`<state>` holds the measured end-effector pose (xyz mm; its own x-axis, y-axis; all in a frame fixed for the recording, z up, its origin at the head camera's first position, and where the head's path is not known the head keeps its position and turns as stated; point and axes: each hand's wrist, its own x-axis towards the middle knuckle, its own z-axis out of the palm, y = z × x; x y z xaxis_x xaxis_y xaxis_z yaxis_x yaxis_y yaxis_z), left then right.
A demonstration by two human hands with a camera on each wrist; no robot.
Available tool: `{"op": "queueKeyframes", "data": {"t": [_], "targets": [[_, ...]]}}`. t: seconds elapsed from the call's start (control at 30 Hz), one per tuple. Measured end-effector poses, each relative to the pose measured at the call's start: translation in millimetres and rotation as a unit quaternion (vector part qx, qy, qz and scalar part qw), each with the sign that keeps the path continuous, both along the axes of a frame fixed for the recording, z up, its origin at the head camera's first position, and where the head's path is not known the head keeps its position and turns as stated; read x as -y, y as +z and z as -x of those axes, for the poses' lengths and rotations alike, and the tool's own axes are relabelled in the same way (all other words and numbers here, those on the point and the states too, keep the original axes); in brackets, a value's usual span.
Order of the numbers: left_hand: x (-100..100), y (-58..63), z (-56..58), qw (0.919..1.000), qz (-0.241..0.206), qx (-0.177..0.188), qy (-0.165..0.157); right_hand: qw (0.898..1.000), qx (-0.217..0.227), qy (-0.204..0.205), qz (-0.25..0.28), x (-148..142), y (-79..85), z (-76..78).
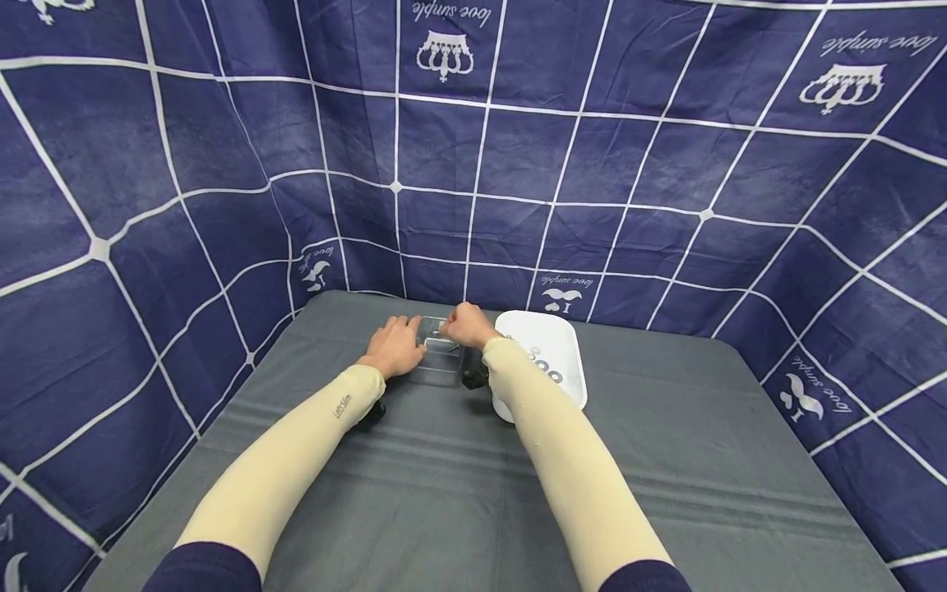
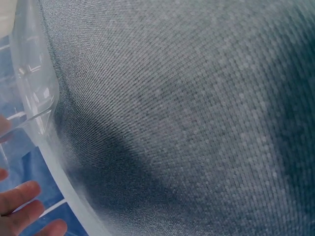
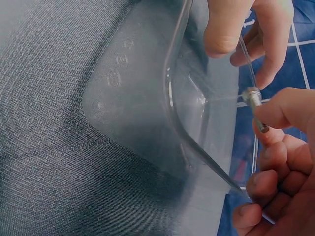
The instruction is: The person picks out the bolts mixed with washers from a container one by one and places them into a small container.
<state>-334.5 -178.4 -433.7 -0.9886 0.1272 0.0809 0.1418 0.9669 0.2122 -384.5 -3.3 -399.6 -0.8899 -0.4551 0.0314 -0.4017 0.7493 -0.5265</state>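
A clear plastic box [image 1: 442, 366] sits on the grey cloth toward the back. At its left side my left hand [image 1: 395, 345] holds the rim, fingers spread across the far part and thumb toward the front. Over the box's right part is my right hand [image 1: 468, 325]. It pinches a small metal bolt [image 3: 255, 105] between thumb and index finger, the other fingers curled. In the right wrist view the bolt slants beside the box's clear edge. The left wrist view mostly shows cloth, with the box wall [image 2: 37, 83] at its left.
A white tray [image 1: 570, 353] stands right of the box, partly under my right forearm. Several grey rings that look like washers [image 1: 543, 366] lie in it. Blue curtains with white lines [image 1: 518, 156] enclose the back and sides of the grey cloth-covered table [image 1: 666, 427].
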Motion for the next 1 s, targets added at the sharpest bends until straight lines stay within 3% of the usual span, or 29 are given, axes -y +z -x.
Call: {"op": "queueKeyframes", "data": {"t": [0.3, 1.0], "targets": [[-1, 1.9, -0.2, 1.0, -0.001, -0.003, 0.002, 1.0, -0.006, 0.009, 0.004, 1, -2.5, 2.7], [1, 2.4, 1.1, 0.9999, 0.015, 0.002, -0.005, 0.999, 0.01, 0.013, 0.041, -19, 4.2, -7.4]]}}
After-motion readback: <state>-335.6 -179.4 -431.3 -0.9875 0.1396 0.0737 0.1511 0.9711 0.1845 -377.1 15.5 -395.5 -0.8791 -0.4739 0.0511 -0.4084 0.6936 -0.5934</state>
